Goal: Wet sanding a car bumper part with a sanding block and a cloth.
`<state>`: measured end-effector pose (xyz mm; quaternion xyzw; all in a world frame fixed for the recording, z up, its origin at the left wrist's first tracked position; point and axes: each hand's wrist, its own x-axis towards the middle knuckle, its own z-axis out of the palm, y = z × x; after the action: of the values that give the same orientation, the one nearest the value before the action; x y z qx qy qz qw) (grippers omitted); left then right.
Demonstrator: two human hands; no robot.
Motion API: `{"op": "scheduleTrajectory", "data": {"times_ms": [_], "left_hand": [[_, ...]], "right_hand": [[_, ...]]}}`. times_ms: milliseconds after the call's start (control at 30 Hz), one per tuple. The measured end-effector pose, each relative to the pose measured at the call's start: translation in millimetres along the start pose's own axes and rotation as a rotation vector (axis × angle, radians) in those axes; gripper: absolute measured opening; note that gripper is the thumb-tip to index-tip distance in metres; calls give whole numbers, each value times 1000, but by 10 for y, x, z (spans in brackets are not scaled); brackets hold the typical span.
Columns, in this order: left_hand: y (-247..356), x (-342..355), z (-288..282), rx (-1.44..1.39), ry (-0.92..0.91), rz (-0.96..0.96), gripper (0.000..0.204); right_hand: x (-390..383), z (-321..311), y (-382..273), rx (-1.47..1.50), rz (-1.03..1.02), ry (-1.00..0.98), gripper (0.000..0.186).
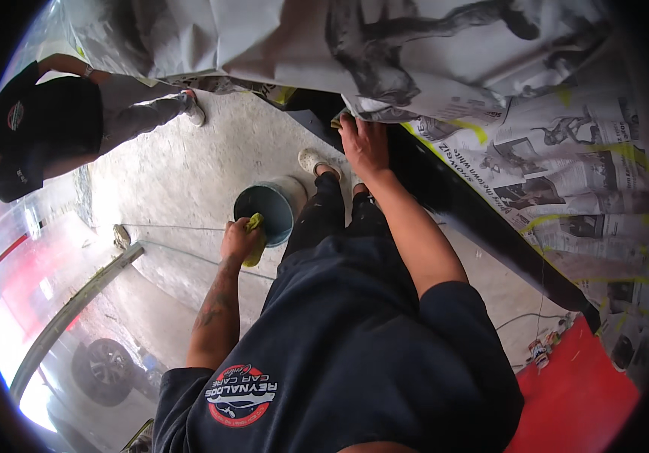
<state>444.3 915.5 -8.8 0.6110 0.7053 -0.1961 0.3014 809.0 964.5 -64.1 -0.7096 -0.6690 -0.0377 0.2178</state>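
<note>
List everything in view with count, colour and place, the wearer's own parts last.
Newspaper: several sheets, grey-white, top and right
Tape: several strips, yellow-green, on the newspaper
Panel: 1, black, slanting to lower right
Bucket: 1, grey, on the floor, centre-left
Cloth: 1, yellow-green, in the left hand
Co-worker: 1, dark top, grey trousers, upper left
Beam: 1, grey-green, left
Wheel: 1, dark, lower left
Red surface: 1, lower right
Floor: 1, grey, below
Hands: 2, bare; left by the bucket, right at the panel, with a small yellowish item by its fingertips
Shirt: 1, dark, bottom centre
</note>
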Motion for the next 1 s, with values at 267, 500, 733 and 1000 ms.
{"op": "scheduleTrajectory", "data": {"times_ms": [267, 500, 733, 1000], "left_hand": [[-63, -80, -58, -53, 15, 10, 46], [-404, -110, 118, -48, -74, -65, 48], [-313, -105, 159, -79, -79, -48, 48], [-387, -131, 61, -86, 7, -5, 47]], "right_hand": [[-47, -10, -21, -25, 0, -68, 35], [-451, -256, 80, -2, -71, -163, 39], [-85, -68, -39, 40, 50, -65, 34], [-173, 7, -49, 42, -1, -81, 32]]}}
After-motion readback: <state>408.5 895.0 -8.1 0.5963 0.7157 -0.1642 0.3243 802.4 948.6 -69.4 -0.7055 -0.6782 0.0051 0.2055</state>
